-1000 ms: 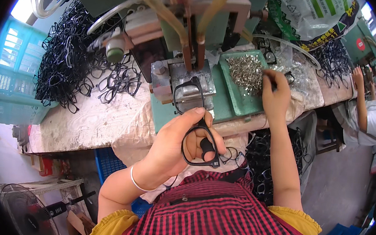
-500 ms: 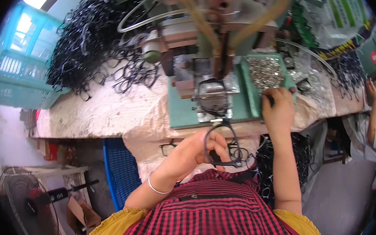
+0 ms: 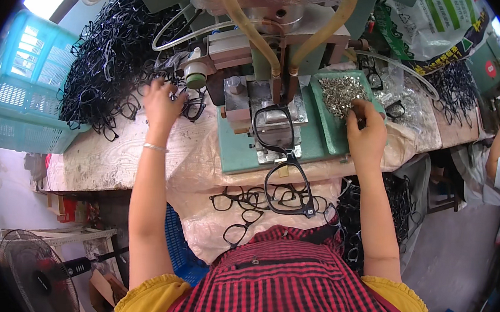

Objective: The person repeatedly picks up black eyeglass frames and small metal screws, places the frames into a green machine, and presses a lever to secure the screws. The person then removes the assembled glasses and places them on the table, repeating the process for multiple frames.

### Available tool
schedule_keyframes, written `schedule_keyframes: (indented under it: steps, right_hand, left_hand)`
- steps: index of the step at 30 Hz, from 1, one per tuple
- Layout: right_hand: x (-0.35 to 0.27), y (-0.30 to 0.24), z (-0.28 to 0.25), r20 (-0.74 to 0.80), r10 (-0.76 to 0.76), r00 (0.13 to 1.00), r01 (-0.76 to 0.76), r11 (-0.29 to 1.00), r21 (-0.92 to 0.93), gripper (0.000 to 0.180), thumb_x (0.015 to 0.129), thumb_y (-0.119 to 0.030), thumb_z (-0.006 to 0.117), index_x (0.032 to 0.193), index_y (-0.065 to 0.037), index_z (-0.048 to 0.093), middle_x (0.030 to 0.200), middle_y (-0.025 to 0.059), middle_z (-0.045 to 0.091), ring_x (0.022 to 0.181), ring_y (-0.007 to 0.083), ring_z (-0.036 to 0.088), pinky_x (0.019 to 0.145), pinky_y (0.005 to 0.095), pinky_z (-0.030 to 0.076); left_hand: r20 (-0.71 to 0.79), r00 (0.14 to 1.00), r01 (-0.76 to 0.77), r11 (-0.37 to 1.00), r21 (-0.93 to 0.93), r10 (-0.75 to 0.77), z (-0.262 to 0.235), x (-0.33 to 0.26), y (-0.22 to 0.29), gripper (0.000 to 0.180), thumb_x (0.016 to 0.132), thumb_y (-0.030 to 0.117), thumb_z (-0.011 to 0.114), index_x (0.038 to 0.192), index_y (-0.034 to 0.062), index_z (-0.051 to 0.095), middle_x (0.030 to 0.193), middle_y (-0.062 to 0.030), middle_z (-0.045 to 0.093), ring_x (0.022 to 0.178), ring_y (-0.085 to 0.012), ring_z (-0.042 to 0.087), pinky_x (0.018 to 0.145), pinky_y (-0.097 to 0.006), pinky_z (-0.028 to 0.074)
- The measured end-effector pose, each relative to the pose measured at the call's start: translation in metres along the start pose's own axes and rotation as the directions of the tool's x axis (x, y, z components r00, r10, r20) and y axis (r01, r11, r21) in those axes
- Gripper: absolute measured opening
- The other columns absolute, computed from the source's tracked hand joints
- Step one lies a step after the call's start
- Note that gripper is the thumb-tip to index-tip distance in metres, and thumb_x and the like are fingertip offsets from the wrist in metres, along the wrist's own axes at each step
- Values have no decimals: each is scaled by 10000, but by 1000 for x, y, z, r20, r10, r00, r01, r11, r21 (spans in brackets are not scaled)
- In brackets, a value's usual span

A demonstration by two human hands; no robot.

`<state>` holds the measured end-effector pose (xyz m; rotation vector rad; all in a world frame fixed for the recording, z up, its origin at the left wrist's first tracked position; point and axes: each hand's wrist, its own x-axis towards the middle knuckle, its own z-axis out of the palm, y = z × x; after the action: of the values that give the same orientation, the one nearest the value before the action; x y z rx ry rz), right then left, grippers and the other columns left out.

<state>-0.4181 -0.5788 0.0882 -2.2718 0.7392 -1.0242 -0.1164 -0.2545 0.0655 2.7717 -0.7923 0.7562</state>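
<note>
While the left hand (image 3: 160,103) reaches with loosely curled fingers into the heap of black spectacle frames (image 3: 112,67) on the bench (image 3: 101,158), the right hand (image 3: 366,133) pinches small metal parts in the green tray (image 3: 330,124). Between them, one black frame (image 3: 274,128) lies on the machine's fixture (image 3: 266,107), another hanging just below.

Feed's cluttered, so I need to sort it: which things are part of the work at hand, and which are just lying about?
In use:
left hand at the black frame pile
right hand in the green tray of small metal parts
frame on the press machine

Lying about:
turquoise basket
floor fan
printed bag
</note>
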Motion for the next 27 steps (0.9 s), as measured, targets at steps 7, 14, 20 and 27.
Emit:
schedule_keyframes:
  steps: [7,14,20,27]
  right_hand:
    - [-32,22,-50,-160,-90,983,77,994,-82,137,848,-41,690,982,-24,714,946,102,704,877,236,663,845,305,498]
    - [12,-77,-25,98,-98,990,39,876,481,130,805,-17,680,929,-4,719,919,93,702,879,208,657,818,306,500]
    - [10,-106,18,32,11,999,-30,723,691,353,775,-29,724,1113,-7,625,868,78,687,904,171,654,835,307,495]
    - [13,-118,17,181,-51,982,-111,617,779,555,772,-35,736,1277,0,508,878,41,689,934,130,635,940,291,445]
  left_hand:
    - [-254,967,-40,987,-157,-1,8,-20,6,72,799,97,667,809,27,658,1060,-134,700,954,-358,598,870,-448,466]
    - [-28,901,150,372,-916,-433,-4,-15,17,248,961,173,660,798,44,525,667,27,507,574,-63,446,523,-232,372]
    - [163,818,102,-139,-985,-552,-34,-72,87,96,1005,150,603,995,55,592,864,-66,656,722,-152,631,648,-260,512]
    - [-420,890,-446,-147,-883,-177,-168,-20,125,185,1052,171,481,1149,21,530,1119,-215,645,939,-309,675,799,-421,599]
